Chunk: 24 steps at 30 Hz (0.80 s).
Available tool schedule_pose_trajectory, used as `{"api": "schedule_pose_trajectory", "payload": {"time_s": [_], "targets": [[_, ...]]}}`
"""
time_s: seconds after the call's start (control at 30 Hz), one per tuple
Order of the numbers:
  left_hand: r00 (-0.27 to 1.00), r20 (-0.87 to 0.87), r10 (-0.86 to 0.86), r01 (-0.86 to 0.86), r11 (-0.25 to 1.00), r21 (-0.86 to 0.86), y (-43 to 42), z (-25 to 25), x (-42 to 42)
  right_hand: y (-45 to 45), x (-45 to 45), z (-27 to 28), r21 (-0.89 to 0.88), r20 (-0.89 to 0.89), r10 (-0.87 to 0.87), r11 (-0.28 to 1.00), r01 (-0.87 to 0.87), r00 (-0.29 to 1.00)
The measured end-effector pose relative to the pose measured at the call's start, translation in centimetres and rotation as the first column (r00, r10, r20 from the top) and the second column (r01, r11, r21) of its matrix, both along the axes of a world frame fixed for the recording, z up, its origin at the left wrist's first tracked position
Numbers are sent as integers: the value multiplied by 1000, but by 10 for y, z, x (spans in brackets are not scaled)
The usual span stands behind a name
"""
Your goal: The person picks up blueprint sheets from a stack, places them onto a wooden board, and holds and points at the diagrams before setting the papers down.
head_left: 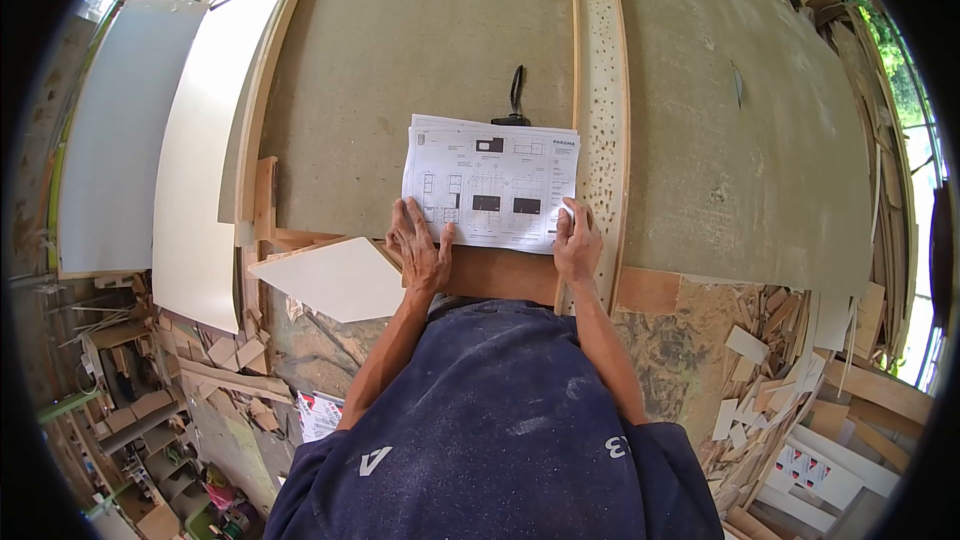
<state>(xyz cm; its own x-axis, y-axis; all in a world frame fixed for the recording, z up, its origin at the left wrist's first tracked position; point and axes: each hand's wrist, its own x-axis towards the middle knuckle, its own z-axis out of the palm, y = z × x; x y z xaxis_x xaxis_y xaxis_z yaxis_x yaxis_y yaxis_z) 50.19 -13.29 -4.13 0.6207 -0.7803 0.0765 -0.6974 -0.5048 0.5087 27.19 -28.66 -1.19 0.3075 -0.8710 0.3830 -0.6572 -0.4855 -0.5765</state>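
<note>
Left hand [421,252], fingers spread, presses the lower left corner of the stapled-looking drawing sheets [490,180]; right hand [577,244], partly curled, has thumb and fingers at the lower right edge. The sheets lie near the front of the plywood surface [420,50]. Judged light, floppy, prone to sliding apart and creasing; best held at both side edges, stack squared.
</note>
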Motion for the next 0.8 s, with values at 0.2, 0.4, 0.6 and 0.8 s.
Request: {"api": "schedule_pose_trajectory", "payload": {"time_s": [0.2,0.4,0.6,0.8], "targets": [[1000,4,-3,3,1000,-8,1,-2,0,1,0,0,10,-2,-5,1000,5,1000],[1000,0,0,0,1000,3,0,-1,0,1,0,1,11,1,-4,1000,4,1000],[1000,-2,-2,2,1000,1,0,0,0,1,0,0,14,-2,-5,1000,5,1000],[1000,-4,0,0,1000,-2,0,0,0,1,-1,2,41,2,-4,999,4,1000]]}}
